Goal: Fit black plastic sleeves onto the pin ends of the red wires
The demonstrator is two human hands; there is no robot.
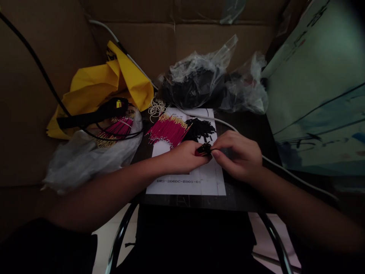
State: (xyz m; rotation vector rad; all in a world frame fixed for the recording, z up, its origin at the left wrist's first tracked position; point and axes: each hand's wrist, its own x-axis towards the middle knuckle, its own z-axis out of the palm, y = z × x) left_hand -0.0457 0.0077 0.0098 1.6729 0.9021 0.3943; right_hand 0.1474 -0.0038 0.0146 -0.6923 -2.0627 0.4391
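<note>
**Small black connector point(204, 149) pinched between both hands**

The connector, its red end pointing toward the left hand point(185, 156), sits at the meeting point of the two hands, just above a printed paper sheet point(185, 186) marked "DRS-206DC-E001-01". The fingers of both hands are closed on it: the left hand's fingertips point(207, 156) press its red end, and the right hand point(236, 156) curls around its black end. A white cable point(279, 169) runs beneath the right wrist. On the sheet, just beyond the hands, lie a bundle of magenta gold-tipped wires point(168, 130) and a heap of loose black pieces point(199, 129). Farther back, a clear plastic bag point(194, 82) holds more black material, beside a crumpled yellow bag point(134, 82).
</note>
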